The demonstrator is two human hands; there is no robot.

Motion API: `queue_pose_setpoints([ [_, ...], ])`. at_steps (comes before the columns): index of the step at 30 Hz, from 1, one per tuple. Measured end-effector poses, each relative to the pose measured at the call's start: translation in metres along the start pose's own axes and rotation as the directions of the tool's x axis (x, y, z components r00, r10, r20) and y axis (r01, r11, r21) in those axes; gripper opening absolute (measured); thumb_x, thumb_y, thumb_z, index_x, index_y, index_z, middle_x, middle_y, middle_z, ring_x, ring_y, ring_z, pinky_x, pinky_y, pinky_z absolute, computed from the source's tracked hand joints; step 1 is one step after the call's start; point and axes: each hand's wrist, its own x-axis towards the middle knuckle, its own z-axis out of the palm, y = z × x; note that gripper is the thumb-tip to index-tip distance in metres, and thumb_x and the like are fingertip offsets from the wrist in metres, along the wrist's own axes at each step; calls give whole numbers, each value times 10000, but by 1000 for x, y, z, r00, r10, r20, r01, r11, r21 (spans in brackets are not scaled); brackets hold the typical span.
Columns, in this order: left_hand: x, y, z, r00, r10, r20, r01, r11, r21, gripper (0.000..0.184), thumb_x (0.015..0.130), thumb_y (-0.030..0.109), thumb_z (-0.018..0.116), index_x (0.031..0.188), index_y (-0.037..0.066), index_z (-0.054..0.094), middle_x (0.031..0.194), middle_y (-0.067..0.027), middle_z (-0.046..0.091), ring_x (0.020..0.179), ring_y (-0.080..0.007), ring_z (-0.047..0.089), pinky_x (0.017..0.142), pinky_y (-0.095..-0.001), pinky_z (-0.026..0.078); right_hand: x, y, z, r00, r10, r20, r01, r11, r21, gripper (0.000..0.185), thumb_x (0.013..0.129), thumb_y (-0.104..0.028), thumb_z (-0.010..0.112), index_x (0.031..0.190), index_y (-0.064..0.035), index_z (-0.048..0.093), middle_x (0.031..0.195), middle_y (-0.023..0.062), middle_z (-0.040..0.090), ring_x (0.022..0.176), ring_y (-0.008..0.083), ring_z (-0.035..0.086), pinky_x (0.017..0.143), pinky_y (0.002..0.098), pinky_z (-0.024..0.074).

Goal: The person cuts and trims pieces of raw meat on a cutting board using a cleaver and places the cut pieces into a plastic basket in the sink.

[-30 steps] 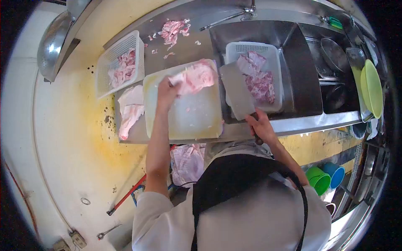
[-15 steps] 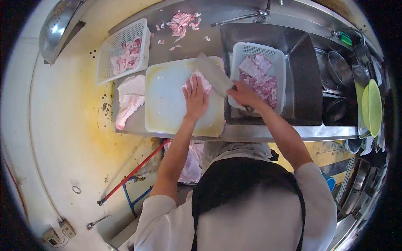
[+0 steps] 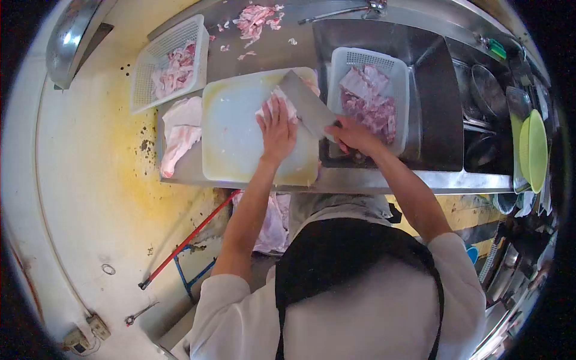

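My left hand (image 3: 278,135) lies with spread, stretched fingers on a pale pink piece of meat (image 3: 290,108) and presses it to the white cutting board (image 3: 234,135). In my right hand (image 3: 355,134) is the handle of a broad-bladed cleaver (image 3: 306,103). Its blade slants over the right part of the board, close beside the meat and the left fingertips. Whether the edge touches the meat I cannot tell. Left of the board lies a large leg-shaped cut of meat (image 3: 181,133).
A white basket (image 3: 201,54) with meat stands at the back left. Another white basket (image 3: 403,111) of meat pieces sits in the steel sink (image 3: 437,114) at right. Meat scraps (image 3: 255,22) lie behind the board, near a faucet (image 3: 333,15). Green bowls (image 3: 533,150) stand far right.
The whole view has shifted slightly, so the counter sits higher in it. The cleaver blade has turned to show more of its flat side. My left hand stays on the meat.
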Motion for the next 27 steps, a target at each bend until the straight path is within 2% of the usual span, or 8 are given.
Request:
queue_pose_setpoints([
  [4, 0, -3, -5, 994, 60, -92, -50, 993, 109, 575, 1016, 394, 401, 1460, 31, 418, 1519, -224, 393, 1414, -448, 330, 1125, -627, 233, 24, -17, 10, 999, -23, -27, 23, 1000, 7, 292, 956, -304, 590, 1021, -21, 569, 595, 12, 538, 461, 101, 496, 451, 287, 397],
  [7, 16, -17, -32, 988, -146, 53, 152, 831, -535, 398, 1013, 318, 431, 1232, 41, 615, 1187, -217, 650, 1151, -368, 606, 989, -492, 440, -3, -16, 16, 998, 35, -58, -37, 998, -41, 286, 959, -303, 589, 1015, -23, 565, 593, 10, 534, 464, 99, 496, 458, 284, 397],
  [8, 25, -15, -35, 956, -152, -250, 3, 860, -510, 280, 1009, 236, 461, 1031, 45, 664, 919, -177, 693, 894, -335, 680, 800, -413, 514, -19, -13, 21, 996, 63, -62, -68, 995, -70, 284, 960, -302, 588, 1012, -24, 564, 592, 9, 531, 465, 99, 497, 459, 284, 398],
  [11, 56, 1, -73, 987, -163, -5, 138, 848, -513, 222, 993, 162, 474, 1054, 63, 662, 919, -176, 695, 883, -356, 676, 757, -413, 526, -54, 39, 34, 998, 41, -49, -41, 999, 9, 370, 952, -280, 600, 1188, 0, 546, 605, 25, 536, 483, 124, 509, 465, 317, 416],
  [12, 66, -9, -61, 999, -29, -46, -2, 829, -560, 193, 967, 188, 508, 1014, 94, 670, 848, -156, 697, 847, -367, 674, 735, -429, 527, -65, 45, 34, 997, 71, -15, -71, 997, 11, 373, 949, -278, 603, 1192, 0, 552, 609, 27, 541, 488, 125, 510, 468, 316, 417],
  [18, 87, -14, -60, 907, 114, 406, -108, 993, -38, 124, 849, 201, 597, 842, 101, 671, 829, -146, 699, 798, -366, 673, 686, -433, 526, -110, 32, 34, 999, 28, -16, -28, 999, -18, 348, 944, -259, 605, 1173, 1, 581, 621, 28, 549, 483, 114, 497, 454, 307, 405],
  [23, 71, -43, -50, 952, 146, 270, -54, 946, -321, 31, 777, 71, 646, 807, 62, 647, 773, -118, 682, 731, -246, 675, 660, -361, 525, -74, 25, 43, 969, -165, -186, 170, 986, 6, 299, 951, -228, 599, 1134, 5, 565, 612, 18, 526, 440, 100, 477, 415, 297, 386],
  [27, 58, -40, -50, 975, 77, 211, 30, 886, -462, 72, 755, -5, 655, 809, 37, 632, 727, -92, 659, 669, -159, 637, 646, -310, 515, -29, 26, 49, 979, -43, -199, 59, 995, 75, 320, 945, -238, 604, 1149, 7, 571, 622, 37, 548, 446, 118, 502, 429, 314, 409],
])
